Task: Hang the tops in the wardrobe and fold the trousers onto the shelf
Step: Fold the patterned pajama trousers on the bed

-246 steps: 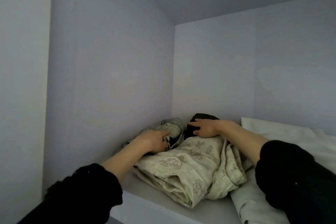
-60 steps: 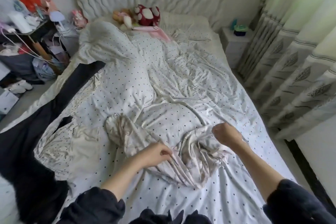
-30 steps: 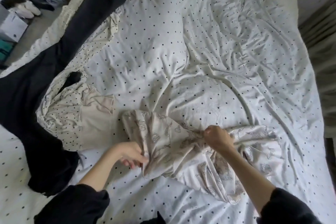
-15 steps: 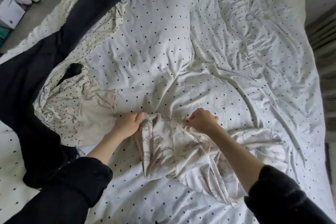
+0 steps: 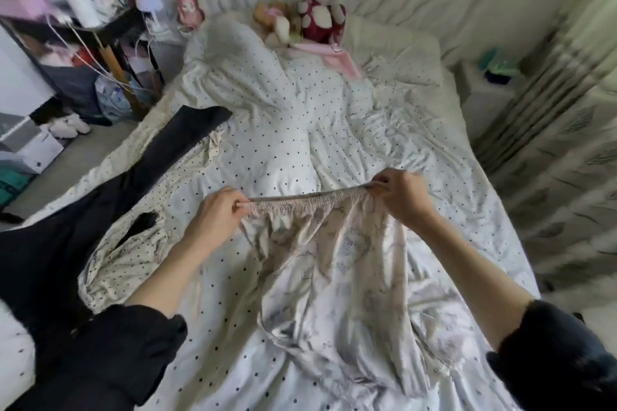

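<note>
Now trousers [image 5: 337, 264] waistband stretched between left hand [image 5: 213, 213]; right hand [image 5: 400, 197].

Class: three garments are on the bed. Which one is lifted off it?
The cartoon-print trousers, stretched by the waistband between both hands. The black garment and dotted garment lie flat.

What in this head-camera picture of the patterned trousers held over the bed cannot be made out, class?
- Patterned trousers: leg ends run off the bottom edge.
- Left hand and right hand: fingertips hidden in the waistband.
- Black garment: type unclear, cut off at the left edge.
- Shelf clutter: motion blurred.
</note>
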Demonstrator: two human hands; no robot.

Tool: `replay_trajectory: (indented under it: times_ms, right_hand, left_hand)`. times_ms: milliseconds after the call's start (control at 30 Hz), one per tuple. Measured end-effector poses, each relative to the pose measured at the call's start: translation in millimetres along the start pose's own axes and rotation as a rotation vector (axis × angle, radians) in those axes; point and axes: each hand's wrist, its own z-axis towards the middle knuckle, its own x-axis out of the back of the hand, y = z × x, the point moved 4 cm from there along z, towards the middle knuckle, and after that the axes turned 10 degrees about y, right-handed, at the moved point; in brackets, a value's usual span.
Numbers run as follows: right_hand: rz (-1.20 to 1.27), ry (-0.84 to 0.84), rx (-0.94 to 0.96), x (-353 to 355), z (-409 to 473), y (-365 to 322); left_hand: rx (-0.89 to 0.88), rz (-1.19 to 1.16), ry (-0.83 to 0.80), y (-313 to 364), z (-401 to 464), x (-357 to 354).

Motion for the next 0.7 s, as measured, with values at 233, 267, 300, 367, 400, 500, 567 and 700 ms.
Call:
replay_trajectory:
  times_ms: [233, 267, 300, 367, 400, 500, 567, 700]
  right_hand:
    - [0.018, 0.281, 0.014, 129.4, 17.5, -9.2]
    - [-0.003, 0.324, 0.013, 144.5, 19.1, -9.8]
    - [-0.013, 0.369, 0.010, 159.3, 19.6, -10.2]
    - [-0.022, 0.476, 0.004, 188.6, 19.1, -10.3]
    - [-0.025, 0.523, -0.007, 200.2, 17.7, -9.3]
    - [-0.012, 0.606, -0.067, 229.5, 11.6, 0.3]
    - [-0.031, 0.622, -0.091, 240.4, 7.0, 8.5]
    - [-0.064, 0.628, -0.018, 260.5, 1.3, 20.3]
  left_hand:
    - [-0.137, -0.205, 0.221, 116.2, 44.6, 82.6]
    - [-0.139, -0.216, 0.223, 129.0, 50.6, 90.5]
    - [-0.132, -0.225, 0.209, 141.0, 56.2, 96.6]
    - [-0.108, -0.261, 0.139, 163.4, 66.0, 105.2]
    - [-0.112, -0.284, 0.104, 173.5, 68.2, 108.6]
    - [-0.172, -0.336, 0.008, 201.2, 72.7, 114.1]
    - [-0.189, -0.280, -0.049, 211.7, 76.8, 113.3]
    - [-0.153, -0.304, -0.035, 226.3, 91.2, 113.4]
